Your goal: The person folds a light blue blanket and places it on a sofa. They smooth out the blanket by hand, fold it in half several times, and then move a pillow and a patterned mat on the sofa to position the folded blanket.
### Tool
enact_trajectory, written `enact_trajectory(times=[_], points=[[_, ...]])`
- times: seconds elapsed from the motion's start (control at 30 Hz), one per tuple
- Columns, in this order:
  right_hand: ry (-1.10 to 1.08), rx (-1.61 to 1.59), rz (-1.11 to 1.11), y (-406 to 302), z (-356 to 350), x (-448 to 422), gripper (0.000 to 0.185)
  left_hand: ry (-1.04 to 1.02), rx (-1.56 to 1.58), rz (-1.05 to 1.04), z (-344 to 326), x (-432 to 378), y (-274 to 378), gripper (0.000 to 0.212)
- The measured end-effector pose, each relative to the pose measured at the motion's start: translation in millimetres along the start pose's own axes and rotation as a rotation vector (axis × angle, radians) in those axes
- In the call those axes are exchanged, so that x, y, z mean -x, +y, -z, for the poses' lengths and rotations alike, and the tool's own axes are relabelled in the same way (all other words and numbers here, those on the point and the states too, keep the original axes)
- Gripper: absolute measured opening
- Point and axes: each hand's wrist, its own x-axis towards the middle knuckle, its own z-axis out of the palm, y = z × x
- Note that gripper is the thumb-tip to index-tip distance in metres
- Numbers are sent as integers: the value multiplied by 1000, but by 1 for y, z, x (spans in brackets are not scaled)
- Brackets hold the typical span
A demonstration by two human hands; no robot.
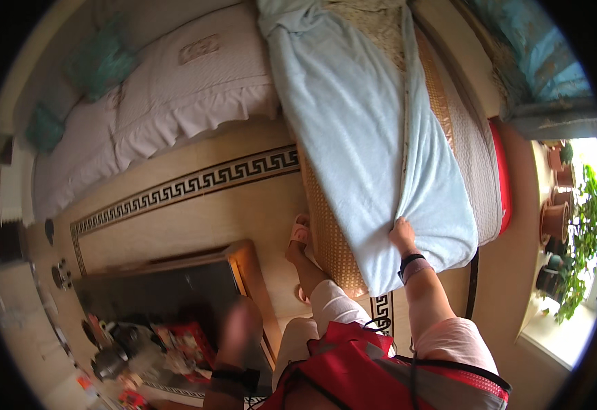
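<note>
My right hand point(404, 237) grips the folded edge of a pale blue plush blanket point(344, 138), bunching the fabric where the fingers close. The blanket spreads over a bed or couch with a brown woven mat point(329, 230) showing along its near side. Toward the top, a patterned beige cloth point(375, 31) shows beside the blanket's turned-back edge. My left hand point(239, 323) is a blur above a dark-topped coffee table point(160, 287), away from the blanket; its fingers cannot be made out.
A pale sofa with a ruffled cover point(190, 87) and teal cushions point(101, 61) stands at upper left. The coffee table carries a red basket point(188, 335) and clutter. Potted plants point(554, 220) line the windowsill at right. A Greek-key border point(196, 184) crosses the tiled floor.
</note>
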Motion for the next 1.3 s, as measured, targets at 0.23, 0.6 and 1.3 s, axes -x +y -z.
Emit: enact_trajectory(times=[0.23,0.6,1.3], points=[[-176,37,-103,-1,15,-7,27,54,-1497,-121,-126,-78,138,16],[-300,6,-195,-33,81,-52,22,-51,-443,-17,-124,-210,222,15],[521,-112,-364,-120,206,-325,17,50,-545,289,-193,-380,433,19]])
